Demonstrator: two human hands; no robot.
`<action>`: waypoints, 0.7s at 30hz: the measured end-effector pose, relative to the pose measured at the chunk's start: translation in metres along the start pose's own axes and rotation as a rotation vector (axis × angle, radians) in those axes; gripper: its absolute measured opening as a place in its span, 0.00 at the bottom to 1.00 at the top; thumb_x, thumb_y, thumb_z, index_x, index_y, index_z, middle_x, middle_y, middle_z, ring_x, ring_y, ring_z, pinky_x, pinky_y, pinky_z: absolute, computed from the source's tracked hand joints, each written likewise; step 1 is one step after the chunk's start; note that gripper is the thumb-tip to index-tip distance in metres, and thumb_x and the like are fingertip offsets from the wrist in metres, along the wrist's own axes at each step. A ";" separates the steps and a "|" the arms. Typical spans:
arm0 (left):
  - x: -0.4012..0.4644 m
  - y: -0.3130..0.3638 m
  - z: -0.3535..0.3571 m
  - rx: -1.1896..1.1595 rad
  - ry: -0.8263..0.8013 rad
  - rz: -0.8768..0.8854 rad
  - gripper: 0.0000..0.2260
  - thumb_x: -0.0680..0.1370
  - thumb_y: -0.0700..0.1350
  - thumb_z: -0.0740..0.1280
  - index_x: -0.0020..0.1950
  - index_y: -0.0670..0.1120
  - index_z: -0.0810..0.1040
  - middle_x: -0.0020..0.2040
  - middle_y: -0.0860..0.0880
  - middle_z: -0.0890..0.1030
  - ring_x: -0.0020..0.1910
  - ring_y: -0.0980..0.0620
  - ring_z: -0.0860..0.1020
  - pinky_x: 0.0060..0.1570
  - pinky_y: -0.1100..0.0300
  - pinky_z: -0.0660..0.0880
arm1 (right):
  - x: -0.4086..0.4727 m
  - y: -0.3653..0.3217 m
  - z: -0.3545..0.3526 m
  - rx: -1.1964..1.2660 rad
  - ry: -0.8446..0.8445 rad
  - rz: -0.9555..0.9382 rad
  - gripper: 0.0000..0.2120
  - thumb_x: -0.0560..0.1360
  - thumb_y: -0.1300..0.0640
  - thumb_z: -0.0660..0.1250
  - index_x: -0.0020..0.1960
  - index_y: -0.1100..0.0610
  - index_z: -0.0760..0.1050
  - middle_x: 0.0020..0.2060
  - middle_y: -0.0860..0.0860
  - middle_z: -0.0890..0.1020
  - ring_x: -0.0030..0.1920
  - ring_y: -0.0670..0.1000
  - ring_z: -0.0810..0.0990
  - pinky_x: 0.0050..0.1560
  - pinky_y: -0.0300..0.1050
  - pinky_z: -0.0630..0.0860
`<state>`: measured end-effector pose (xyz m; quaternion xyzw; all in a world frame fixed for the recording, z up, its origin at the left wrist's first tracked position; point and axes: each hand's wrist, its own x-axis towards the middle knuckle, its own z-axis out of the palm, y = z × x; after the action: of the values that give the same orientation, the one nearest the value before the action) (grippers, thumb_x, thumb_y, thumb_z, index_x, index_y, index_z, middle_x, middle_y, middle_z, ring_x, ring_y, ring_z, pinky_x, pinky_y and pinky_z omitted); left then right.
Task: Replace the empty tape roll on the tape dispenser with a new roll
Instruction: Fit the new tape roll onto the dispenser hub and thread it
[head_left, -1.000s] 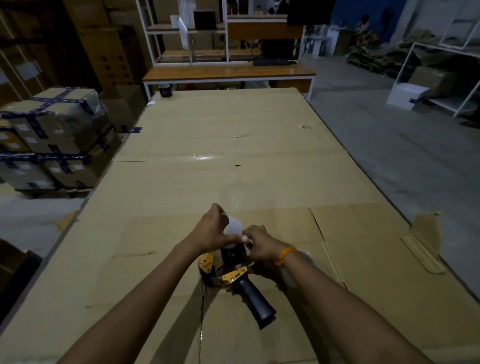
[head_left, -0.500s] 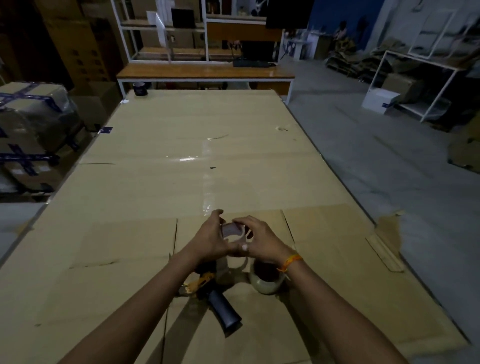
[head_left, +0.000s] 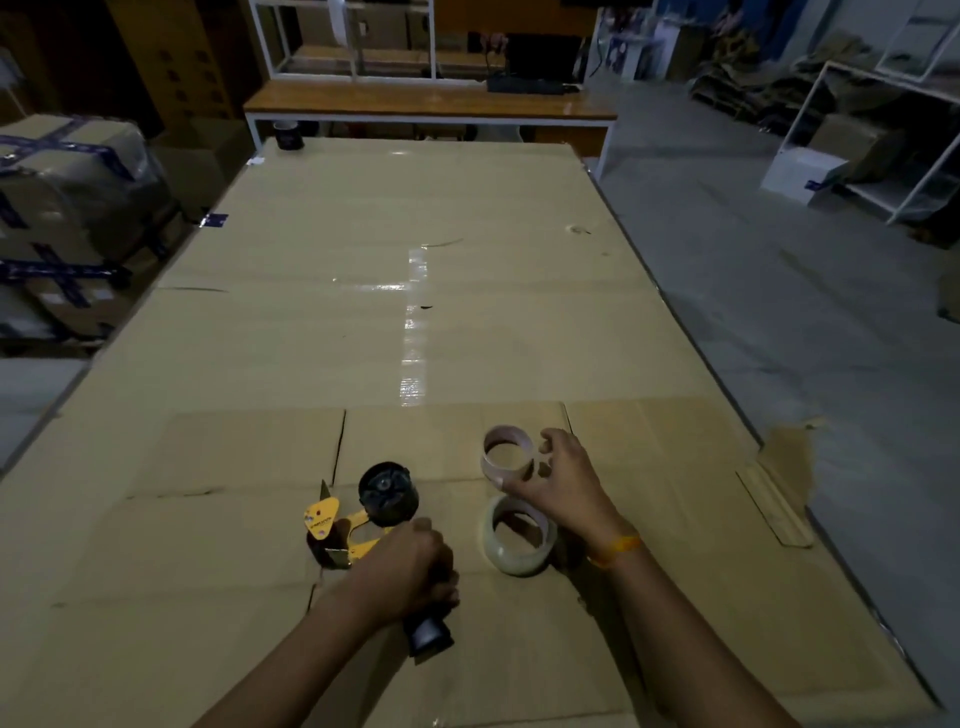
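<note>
The yellow and black tape dispenser (head_left: 363, 519) lies on its side on the cardboard-covered table (head_left: 415, 322), its black spool bare and pointing up. My left hand (head_left: 410, 566) is wrapped around its black handle. My right hand (head_left: 561, 483) holds the empty pale cardboard core (head_left: 506, 457) by its rim, just above the table and to the right of the dispenser. The new clear tape roll (head_left: 519, 538) lies flat on the table under my right wrist, partly hidden by the hand.
A dark tape roll (head_left: 288, 136) stands at the table's far left corner. A wooden bench (head_left: 426, 104) runs behind the table. Wrapped boxes (head_left: 67, 208) are stacked at the left. A loose cardboard strip (head_left: 774, 512) lies at the table's right edge, with grey floor beyond.
The empty core has come off the dispenser spool and moved right in my right hand. My left hand has shifted from the core down to the dispenser handle.
</note>
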<state>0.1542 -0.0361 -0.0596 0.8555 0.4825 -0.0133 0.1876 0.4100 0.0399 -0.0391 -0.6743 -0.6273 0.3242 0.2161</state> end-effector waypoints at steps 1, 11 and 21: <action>-0.003 -0.003 0.008 0.083 0.013 0.051 0.15 0.80 0.57 0.69 0.43 0.49 0.87 0.40 0.48 0.84 0.43 0.50 0.75 0.41 0.52 0.76 | -0.014 0.001 -0.002 0.002 -0.029 0.006 0.52 0.61 0.29 0.82 0.76 0.50 0.67 0.66 0.47 0.71 0.67 0.52 0.75 0.67 0.55 0.80; -0.020 -0.006 0.035 0.041 0.323 0.112 0.14 0.83 0.54 0.69 0.42 0.48 0.81 0.44 0.50 0.79 0.48 0.50 0.73 0.45 0.52 0.73 | -0.067 0.017 0.027 -0.229 -0.050 -0.187 0.38 0.58 0.34 0.75 0.66 0.43 0.72 0.57 0.42 0.73 0.60 0.47 0.75 0.56 0.42 0.78; -0.061 -0.001 0.039 -0.138 0.629 -0.549 0.49 0.71 0.68 0.77 0.82 0.41 0.68 0.80 0.41 0.72 0.80 0.39 0.68 0.81 0.43 0.67 | -0.034 -0.044 0.044 -0.076 -0.018 -0.323 0.49 0.62 0.33 0.81 0.78 0.47 0.70 0.69 0.45 0.75 0.70 0.47 0.74 0.62 0.43 0.78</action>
<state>0.1272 -0.0987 -0.0840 0.6430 0.7259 0.2315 0.0774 0.3477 0.0071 -0.0327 -0.5696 -0.7412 0.2673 0.2341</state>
